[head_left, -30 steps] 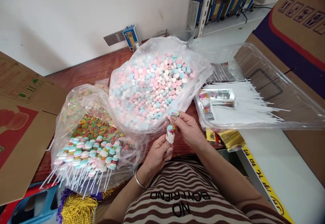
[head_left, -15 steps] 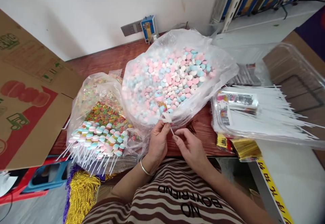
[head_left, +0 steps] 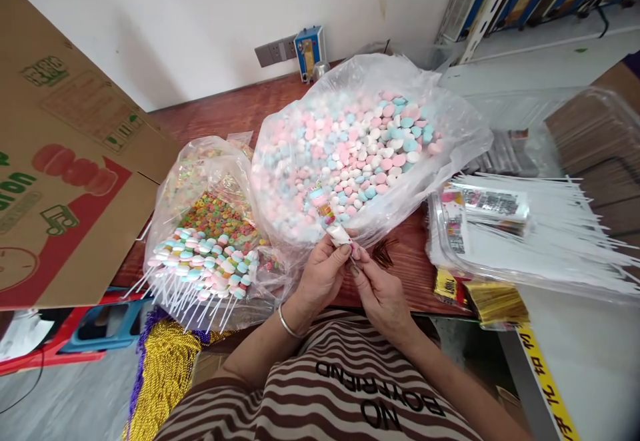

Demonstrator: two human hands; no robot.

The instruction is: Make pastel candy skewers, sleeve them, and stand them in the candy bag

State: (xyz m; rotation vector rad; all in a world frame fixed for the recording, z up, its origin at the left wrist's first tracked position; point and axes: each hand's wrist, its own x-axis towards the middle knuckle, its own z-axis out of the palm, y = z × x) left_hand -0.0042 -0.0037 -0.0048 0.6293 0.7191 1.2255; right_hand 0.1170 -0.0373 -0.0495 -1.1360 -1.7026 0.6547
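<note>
My left hand (head_left: 324, 273) is closed on a wrapped candy stick (head_left: 326, 213), pinching the white lower part of its printed wrapper. Pastel and orange candies show through the wrapper's clear upper end, which points away from me. My right hand (head_left: 384, 294) pinches the lower end of the same piece, thumb and fingers close to my left fingertips. Most of its stick is hidden by my fingers. Just beyond, an open plastic bag (head_left: 287, 211) holds pink, white and blue marshmallow-like candies (head_left: 375, 141).
To the left, finished-looking candy skewers (head_left: 205, 261) lie on a bag of ring candies (head_left: 215, 218). A cardboard box (head_left: 65, 181) stands farther left. On the right, a clear tray (head_left: 435, 248) holds white sticks (head_left: 555, 228) and printed wrappers (head_left: 495, 204). Gold twist ties (head_left: 497, 301) lie in front.
My right hand has moved up against my left and now pinches the wrapper's lower end, where before it held the stick farther down. The view has shifted slightly left.
</note>
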